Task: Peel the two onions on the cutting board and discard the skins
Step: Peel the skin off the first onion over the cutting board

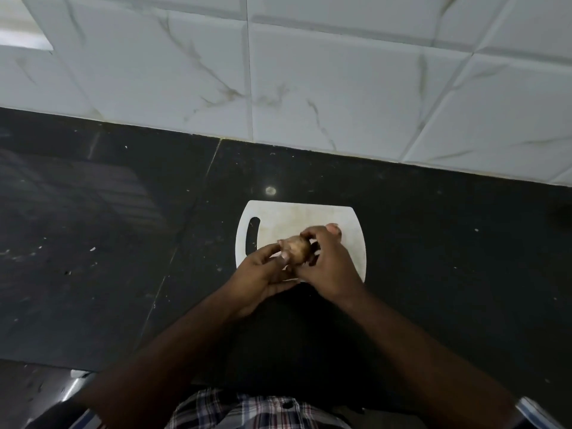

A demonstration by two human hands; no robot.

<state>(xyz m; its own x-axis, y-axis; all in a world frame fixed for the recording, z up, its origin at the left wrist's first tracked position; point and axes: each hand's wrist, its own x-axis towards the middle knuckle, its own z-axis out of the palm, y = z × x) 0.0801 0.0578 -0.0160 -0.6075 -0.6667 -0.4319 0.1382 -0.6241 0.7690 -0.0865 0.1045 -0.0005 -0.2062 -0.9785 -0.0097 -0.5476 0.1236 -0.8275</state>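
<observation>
I had both hands, left hand [263, 270] and right hand [325, 264], clamped on the onion [295, 249] (papery, brittle skin, best pinched at the tip).

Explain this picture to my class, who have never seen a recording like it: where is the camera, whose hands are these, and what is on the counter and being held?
There is no machine here. The single picture comes from a wide-angle camera worn on a person's head, looking forward and down, so the two bare arms reaching in from the bottom are the wearer's own. On the dark, speckled stone counter lies a white plastic cutting board with a handle slot, below a wall of white marbled tiles. Above the board, the left hand and the right hand together hold a brown-skinned onion, their fingers curled round it, apparently working at its skin. A pinkish rounded thing peeks out behind the right hand; it may be the second onion, but most of it is hidden.
</observation>
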